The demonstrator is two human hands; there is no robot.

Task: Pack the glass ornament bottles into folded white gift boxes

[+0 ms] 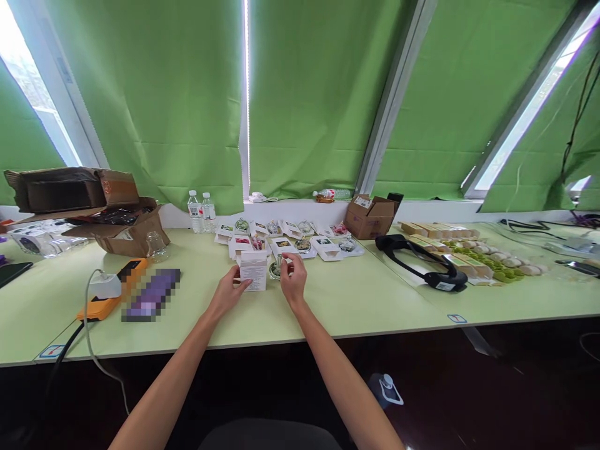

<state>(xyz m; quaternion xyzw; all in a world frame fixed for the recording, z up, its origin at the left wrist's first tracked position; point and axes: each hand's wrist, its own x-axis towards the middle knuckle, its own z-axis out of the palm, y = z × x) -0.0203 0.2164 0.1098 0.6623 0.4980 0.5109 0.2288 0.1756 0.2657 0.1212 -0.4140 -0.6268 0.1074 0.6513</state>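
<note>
Left fingers (245,285) clasp white box (254,275), fine print illegible; right fingers (287,258) pinched round small shiny object (280,260).

The table (347,300) carries white boxes (328,248) and 2 bottles (209,215).

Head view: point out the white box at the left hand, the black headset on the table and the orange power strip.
White box (254,277): head view, on its printed side.
Black headset (444,281): head view, on its thick end nearest the table edge.
Orange power strip (133,270): head view, on its far end.
</note>
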